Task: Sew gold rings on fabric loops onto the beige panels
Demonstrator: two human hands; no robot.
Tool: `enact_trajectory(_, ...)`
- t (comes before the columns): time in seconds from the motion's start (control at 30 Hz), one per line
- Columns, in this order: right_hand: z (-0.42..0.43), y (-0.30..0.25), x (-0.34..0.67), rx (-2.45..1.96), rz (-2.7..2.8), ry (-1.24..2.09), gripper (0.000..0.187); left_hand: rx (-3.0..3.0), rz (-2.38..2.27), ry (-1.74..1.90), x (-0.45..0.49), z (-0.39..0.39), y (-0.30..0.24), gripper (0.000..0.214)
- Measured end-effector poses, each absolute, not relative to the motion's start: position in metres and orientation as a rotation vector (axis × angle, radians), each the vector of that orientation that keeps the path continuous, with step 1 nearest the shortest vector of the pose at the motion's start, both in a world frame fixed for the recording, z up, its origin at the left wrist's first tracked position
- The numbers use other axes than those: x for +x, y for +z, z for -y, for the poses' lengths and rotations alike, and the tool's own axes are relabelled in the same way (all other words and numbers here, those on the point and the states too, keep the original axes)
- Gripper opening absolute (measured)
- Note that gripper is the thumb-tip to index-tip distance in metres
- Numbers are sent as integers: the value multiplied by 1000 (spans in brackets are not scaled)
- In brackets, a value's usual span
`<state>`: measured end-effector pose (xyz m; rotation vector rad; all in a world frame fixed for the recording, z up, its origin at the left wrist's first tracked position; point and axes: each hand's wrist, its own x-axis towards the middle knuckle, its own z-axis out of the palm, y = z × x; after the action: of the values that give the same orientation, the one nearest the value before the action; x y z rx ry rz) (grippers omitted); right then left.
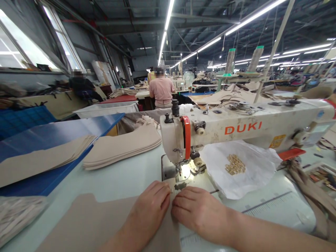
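Note:
My left hand (151,210) rests palm down on a beige cut piece (86,224) lying on the pale sewing table (126,178), fingers pointing toward the needle. My right hand (198,210) lies beside it, fingers pressed down on the piece's edge just in front of the presser foot (181,175). The white sewing machine marked DUKI (241,127) stands right behind both hands. Both hands press the material flat; the fingertips nearly touch each other.
Stacks of beige cut pieces (123,147) lie at the left, one on a blue board (52,140). A white bag with small gold metal rings (235,164) sits under the machine arm. Brown straps (309,189) hang at the right. Other people sit at distant tables.

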<state>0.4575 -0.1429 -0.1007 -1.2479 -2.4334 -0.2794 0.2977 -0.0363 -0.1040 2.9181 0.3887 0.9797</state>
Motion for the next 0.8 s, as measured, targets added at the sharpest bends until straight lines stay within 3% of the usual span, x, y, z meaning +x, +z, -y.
enact_trajectory(0.8,142,-105,458,-1259,2414,-164,15,2972,-289,1008,304,35,-105,25)
